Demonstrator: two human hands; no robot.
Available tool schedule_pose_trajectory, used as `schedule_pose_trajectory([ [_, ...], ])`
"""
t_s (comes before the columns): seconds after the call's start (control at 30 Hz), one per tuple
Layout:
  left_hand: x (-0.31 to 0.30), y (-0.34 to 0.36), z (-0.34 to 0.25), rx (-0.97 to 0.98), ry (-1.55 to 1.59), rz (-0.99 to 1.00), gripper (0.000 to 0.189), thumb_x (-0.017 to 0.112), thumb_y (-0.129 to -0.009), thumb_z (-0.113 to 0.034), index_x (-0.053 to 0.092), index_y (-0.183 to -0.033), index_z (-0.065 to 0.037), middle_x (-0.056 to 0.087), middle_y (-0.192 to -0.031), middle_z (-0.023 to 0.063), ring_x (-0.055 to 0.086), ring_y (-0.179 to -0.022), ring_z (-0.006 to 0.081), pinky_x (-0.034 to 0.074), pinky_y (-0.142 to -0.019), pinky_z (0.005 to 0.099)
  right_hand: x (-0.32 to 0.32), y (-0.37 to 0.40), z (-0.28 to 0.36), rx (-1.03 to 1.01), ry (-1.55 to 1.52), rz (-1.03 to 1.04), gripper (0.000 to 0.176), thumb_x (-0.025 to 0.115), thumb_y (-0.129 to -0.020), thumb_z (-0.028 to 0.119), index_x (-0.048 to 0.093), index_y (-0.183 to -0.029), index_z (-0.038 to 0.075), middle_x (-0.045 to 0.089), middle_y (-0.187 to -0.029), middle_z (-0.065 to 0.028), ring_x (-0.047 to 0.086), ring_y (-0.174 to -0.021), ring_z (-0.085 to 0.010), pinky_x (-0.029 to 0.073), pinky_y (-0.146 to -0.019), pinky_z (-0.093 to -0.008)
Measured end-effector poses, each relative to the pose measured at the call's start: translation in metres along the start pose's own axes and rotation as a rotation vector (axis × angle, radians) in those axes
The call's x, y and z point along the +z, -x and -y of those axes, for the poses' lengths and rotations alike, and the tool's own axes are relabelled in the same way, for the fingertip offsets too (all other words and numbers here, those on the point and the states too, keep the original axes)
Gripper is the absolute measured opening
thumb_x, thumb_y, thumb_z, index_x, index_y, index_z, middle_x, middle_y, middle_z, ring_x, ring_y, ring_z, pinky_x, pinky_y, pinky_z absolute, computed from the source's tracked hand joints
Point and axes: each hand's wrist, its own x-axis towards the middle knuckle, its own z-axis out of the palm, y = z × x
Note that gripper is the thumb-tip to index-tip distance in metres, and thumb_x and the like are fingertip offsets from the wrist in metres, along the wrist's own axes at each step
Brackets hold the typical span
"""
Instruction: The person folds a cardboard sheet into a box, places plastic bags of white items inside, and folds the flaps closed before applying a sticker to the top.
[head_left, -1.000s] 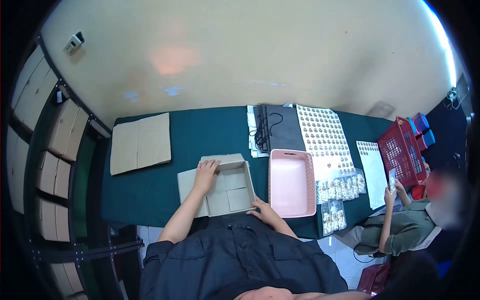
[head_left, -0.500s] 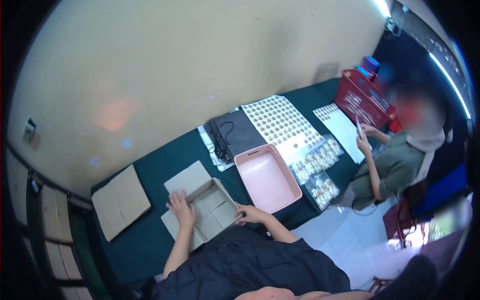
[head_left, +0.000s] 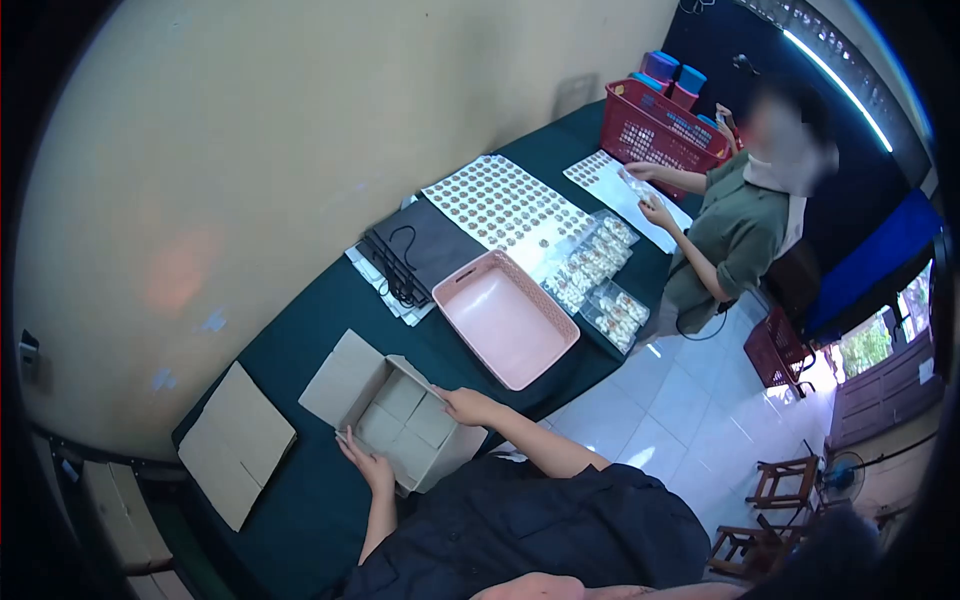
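Observation:
An open cardboard box (head_left: 405, 410) sits at the table's near edge, close against my dark shirt. One broad flap (head_left: 342, 380) stands out at its far left side, and the inner bottom shows its crossed panels. My left hand (head_left: 368, 465) grips the box's near left edge, fingers along the wall. Across from it, my right hand (head_left: 472, 407) is closed on the right rim near the far corner. A flattened cardboard piece (head_left: 238, 445) lies to the left of the box.
Beyond the box lie a pink plastic basket (head_left: 505, 325), a black bag (head_left: 425, 250), a sticker sheet (head_left: 500, 195) and several clear packets (head_left: 590, 262). A co-worker (head_left: 740, 220) holds a small packet beside a red basket (head_left: 665, 125). Wooden stools (head_left: 785, 482) stand on the floor.
My view has swung right. My left hand has gone from lying spread over the left flap to gripping the box's edge. The box has shifted and the co-worker's hands have lowered.

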Motion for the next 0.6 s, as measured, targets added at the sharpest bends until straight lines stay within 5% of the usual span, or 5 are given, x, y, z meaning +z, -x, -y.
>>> schedule_pose_trajectory([
  [0.03, 0.007, -0.004, 0.003, 0.008, 0.053, -0.055, 0.076, 0.036, -0.067, 0.018, 0.03, -0.137, -0.013, 0.006, -0.145, 0.0252, 0.012, -0.135, 0.0395, 0.017, -0.108, 0.0415, 0.005, 0.003, 0.002, -0.01, -0.04, -0.083, 0.056, 0.046, -0.087, 0.015, 0.027, -0.139, 0.008, 0.058, -0.075, -0.0272, 0.058, -0.07, -0.0403, 0.045, -0.068, -0.0464],
  [0.17, 0.017, -0.015, 0.004, 0.031, 0.201, -0.164, 0.072, 0.033, -0.065, 0.018, 0.04, -0.131, -0.011, 0.016, -0.144, 0.0232, 0.015, -0.136, 0.0354, 0.015, -0.108, 0.041, 0.008, 0.013, 0.011, 0.022, -0.047, -0.065, 0.058, 0.046, -0.087, 0.014, 0.024, -0.14, 0.01, 0.059, -0.077, -0.026, 0.058, -0.07, -0.0398, 0.045, -0.069, -0.0459],
  [0.5, -0.001, -0.055, 0.021, 0.089, 0.201, -0.084, 0.068, 0.035, -0.061, 0.016, 0.049, -0.122, -0.009, 0.022, -0.143, 0.0203, 0.018, -0.135, 0.0335, 0.015, -0.109, 0.0402, 0.015, 0.005, 0.024, 0.061, -0.054, -0.153, 0.06, 0.045, -0.088, 0.016, 0.019, -0.141, 0.008, 0.059, -0.077, -0.0276, 0.058, -0.07, -0.0414, 0.046, -0.071, -0.0463],
  [0.6, -0.006, -0.067, 0.01, 0.084, 0.147, -0.096, 0.061, 0.037, -0.066, 0.014, 0.049, -0.121, -0.009, 0.024, -0.142, 0.0202, 0.021, -0.134, 0.0341, 0.017, -0.108, 0.0411, 0.0, 0.0, 0.022, 0.036, -0.151, -0.135, 0.052, 0.045, -0.088, 0.015, 0.031, -0.136, 0.004, 0.061, -0.093, -0.0253, 0.061, -0.071, -0.0386, 0.048, -0.071, -0.0442],
])
